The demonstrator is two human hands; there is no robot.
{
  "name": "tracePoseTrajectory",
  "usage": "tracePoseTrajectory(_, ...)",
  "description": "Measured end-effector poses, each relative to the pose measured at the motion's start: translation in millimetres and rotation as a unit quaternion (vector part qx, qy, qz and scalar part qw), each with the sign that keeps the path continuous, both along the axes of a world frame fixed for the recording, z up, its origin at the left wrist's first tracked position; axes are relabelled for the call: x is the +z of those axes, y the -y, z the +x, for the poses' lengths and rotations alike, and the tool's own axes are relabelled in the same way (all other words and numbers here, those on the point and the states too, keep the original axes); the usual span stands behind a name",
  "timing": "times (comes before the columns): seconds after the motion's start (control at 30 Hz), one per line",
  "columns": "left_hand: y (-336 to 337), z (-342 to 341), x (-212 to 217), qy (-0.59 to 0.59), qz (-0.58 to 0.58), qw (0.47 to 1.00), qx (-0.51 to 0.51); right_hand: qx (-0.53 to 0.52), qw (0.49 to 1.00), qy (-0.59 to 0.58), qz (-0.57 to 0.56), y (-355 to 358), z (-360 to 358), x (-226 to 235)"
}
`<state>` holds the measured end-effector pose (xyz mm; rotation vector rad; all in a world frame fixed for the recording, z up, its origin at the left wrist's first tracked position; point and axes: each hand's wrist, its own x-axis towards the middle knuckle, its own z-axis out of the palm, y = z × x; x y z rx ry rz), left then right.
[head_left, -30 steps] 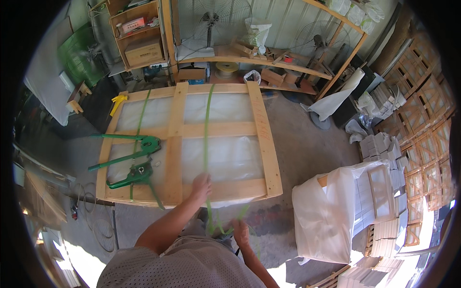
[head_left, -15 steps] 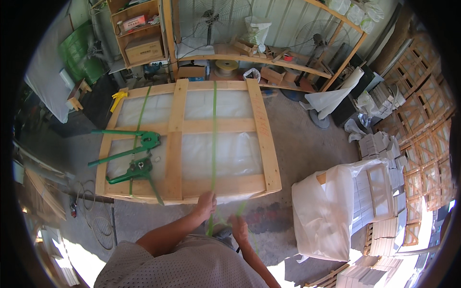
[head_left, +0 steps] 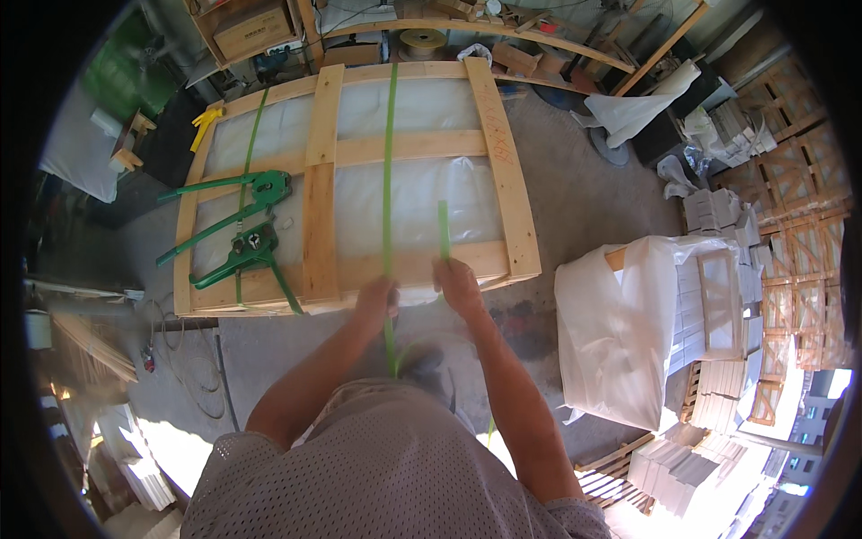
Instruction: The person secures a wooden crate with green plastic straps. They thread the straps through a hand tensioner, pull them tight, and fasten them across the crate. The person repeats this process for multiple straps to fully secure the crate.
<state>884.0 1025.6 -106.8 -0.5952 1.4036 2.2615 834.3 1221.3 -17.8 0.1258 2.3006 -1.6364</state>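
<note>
Green strapping (head_left: 389,189) runs over the slatted wooden crate (head_left: 321,189), which has white plastic sheeting under its slats. My left hand (head_left: 377,301) is closed on this strapping at the crate's near edge, and the strap hangs on below the fist. To its right, my right hand (head_left: 458,286) grips another piece of the strapping, whose free end (head_left: 444,220) sticks up over the crate. Two green strapping tools with long handles, one (head_left: 269,189) behind the other (head_left: 256,242), lie on the crate's left part by a second green strap (head_left: 258,135).
A yellow-handled tool (head_left: 206,128) rests at the crate's far left corner. Right of the crate stands a plastic-draped stack (head_left: 611,332), with wooden crates (head_left: 781,225) beyond. Shelving with a spool (head_left: 422,40) lines the back. A hose (head_left: 193,377) lies on the floor at left.
My right hand has risen and moved forward to the crate's near edge, bringing the strap's end up. My left hand stays on the strap. The view has tilted down.
</note>
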Motion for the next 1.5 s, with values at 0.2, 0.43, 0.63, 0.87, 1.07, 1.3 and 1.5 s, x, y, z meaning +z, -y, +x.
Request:
tracePoseTrajectory(0.2, -10, -2, -8, -0.151, -0.134, 0.979, -0.041, 0.018, 1.000, 0.020, -0.009, 22, -9, 3)
tracePoseTrajectory(0.43, -43, 3, -22, 0.028, -0.028, 0.999, -0.032, 0.102, 0.991, -0.010, 0.087, 29, -9, -12)
tracePoseTrajectory(0.63, -19, 12, -43, -0.046, -0.066, 0.997, 0.004, 0.188, 0.960, -0.024, 0.207, -32, 47, -80)
tracePoseTrajectory(0.87, 28, 19, -41, -0.194, -0.304, 0.933, -0.011, 0.024, 0.957, 0.138, 0.255, -135, 179, -173)
tracePoseTrajectory(1.07, -9, 11, 25, 0.040, -0.069, 0.993, 0.085, -0.113, 0.989, 0.058, 0.071, -150, 215, -129)
tracePoseTrajectory(1.3, -40, 8, 20, 0.009, -0.031, 0.999, 0.008, -0.034, 0.986, 0.028, 0.160, -87, 208, -84)
tracePoseTrajectory(1.5, -45, -3, 14, 0.010, -0.045, 0.999, 0.011, -0.027, 0.997, 0.021, 0.064, -22, 189, -101)
